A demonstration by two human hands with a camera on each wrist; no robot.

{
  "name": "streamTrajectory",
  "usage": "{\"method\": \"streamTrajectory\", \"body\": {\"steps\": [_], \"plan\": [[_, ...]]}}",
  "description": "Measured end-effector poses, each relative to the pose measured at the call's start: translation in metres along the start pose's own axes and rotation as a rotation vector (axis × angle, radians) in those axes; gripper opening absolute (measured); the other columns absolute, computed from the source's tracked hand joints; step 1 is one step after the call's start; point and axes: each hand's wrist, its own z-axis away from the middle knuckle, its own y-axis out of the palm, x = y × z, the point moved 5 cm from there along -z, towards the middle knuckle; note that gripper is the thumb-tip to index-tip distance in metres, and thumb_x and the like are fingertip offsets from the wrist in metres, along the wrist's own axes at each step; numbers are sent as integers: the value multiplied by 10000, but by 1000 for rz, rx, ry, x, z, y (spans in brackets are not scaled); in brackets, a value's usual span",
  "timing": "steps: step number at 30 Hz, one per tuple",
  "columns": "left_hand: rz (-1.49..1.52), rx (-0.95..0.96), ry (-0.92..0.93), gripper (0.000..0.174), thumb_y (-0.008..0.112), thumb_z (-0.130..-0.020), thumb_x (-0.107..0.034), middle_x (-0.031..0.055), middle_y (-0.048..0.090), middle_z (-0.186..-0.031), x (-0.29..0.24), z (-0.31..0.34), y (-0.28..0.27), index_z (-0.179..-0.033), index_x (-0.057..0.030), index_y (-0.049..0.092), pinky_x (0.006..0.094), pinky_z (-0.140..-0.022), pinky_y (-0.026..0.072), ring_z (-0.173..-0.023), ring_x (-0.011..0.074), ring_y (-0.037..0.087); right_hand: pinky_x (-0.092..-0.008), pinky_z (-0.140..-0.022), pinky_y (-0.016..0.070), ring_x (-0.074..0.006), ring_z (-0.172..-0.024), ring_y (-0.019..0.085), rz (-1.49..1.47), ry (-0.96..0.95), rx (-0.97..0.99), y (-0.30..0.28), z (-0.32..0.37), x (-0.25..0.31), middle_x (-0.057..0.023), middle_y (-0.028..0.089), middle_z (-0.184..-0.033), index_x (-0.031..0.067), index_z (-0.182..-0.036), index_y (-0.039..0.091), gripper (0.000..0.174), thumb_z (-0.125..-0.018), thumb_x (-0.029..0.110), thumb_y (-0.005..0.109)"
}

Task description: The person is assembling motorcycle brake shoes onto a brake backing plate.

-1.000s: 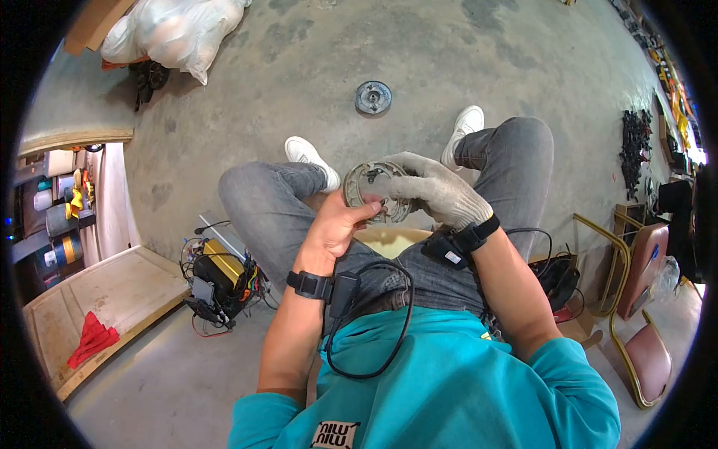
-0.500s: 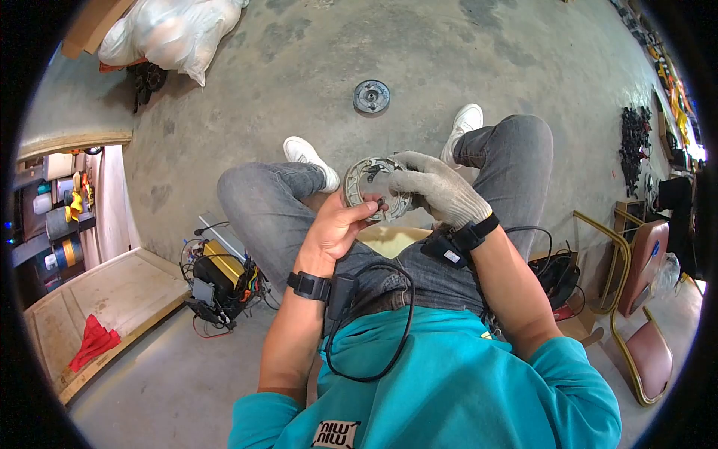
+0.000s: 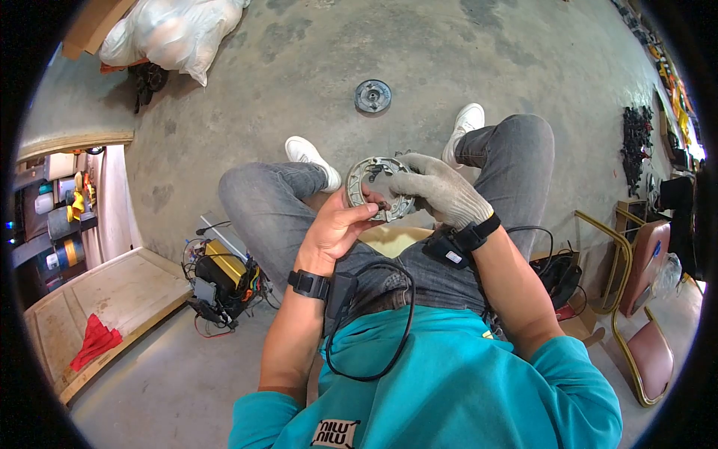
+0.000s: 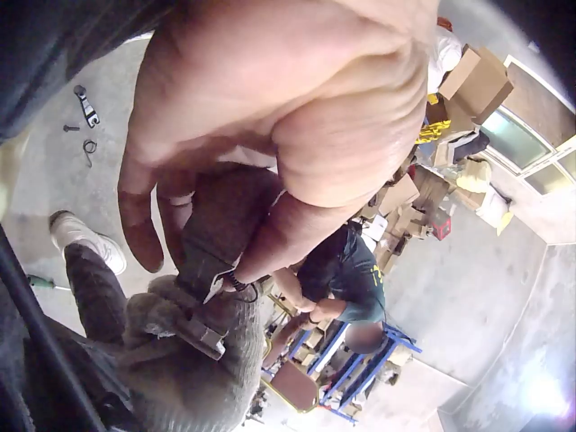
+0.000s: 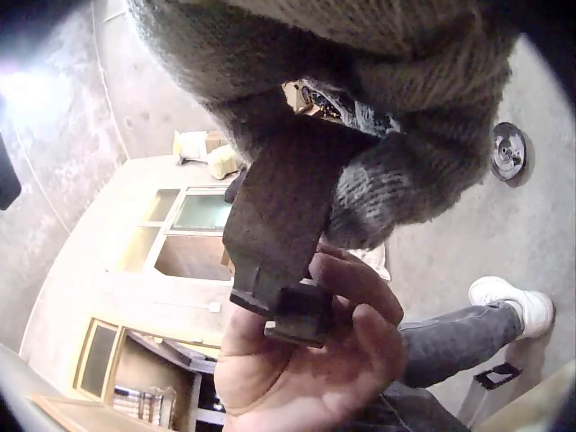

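Observation:
A pair of brake shoes forms a ring held between both hands above the lap. My bare left hand grips the ring's left side, the thumb over its near edge where the shoe ends meet. The gloved right hand holds the right side, fingers over the far rim. In the left wrist view a small coil spring shows beside the thumb. The right wrist view shows the dark curved lining edge-on, with the two shoe ends close together at the bare fingers. Glove and palm hide part of the ring.
A round metal brake plate lies on the concrete floor ahead, beyond the white shoes. A lever-like metal part and a bent wire piece lie on the floor. Left stand a wired battery unit and a board with a red cloth.
The brake shoe ring has tilted to face the head camera more fully. Near its lower edge, the left thumb and fingers have shifted slightly. Both hands keep their hold.

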Motion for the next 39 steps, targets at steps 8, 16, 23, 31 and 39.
{"method": "streamTrajectory", "body": {"steps": [8,16,23,31,39], "plan": [[35,45,30,360,719,-882,53,106,697,-1060,2,0,5,-1183,-59,556,384,-938,551,-1039,233,687,-268,-732,493,-120,-844,605,155,48,-61,-3,2,3,-72,654,-961,-48,-1230,618,444,-926,275,636],[47,21,13,363,706,-905,45,125,703,-1084,10,1,5,-1211,-76,554,387,-918,553,-1029,233,686,-325,-645,491,-165,-720,620,878,-623,-80,4,5,6,-111,625,-801,-18,-1138,623,468,-953,409,571],[32,5,27,358,696,-919,27,122,694,-1127,8,1,5,-1225,-90,551,392,-914,554,-1041,227,678,-259,-504,394,-81,-573,483,272,98,-74,5,7,7,-9,526,-755,28,-1193,583,387,-964,340,581],[45,22,4,376,698,-909,41,114,704,-1097,8,0,0,-1233,-86,557,383,-910,541,-1028,222,676,-243,-468,348,-62,-553,453,195,98,-10,10,12,16,23,516,-744,46,-1175,585,366,-959,342,592],[68,35,28,395,701,-890,74,117,703,-1079,7,1,3,-1232,-57,554,360,-953,521,-1040,215,670,-237,-466,355,-56,-553,459,229,88,5,8,9,12,25,517,-746,38,-1166,582,374,-956,347,598]]}}
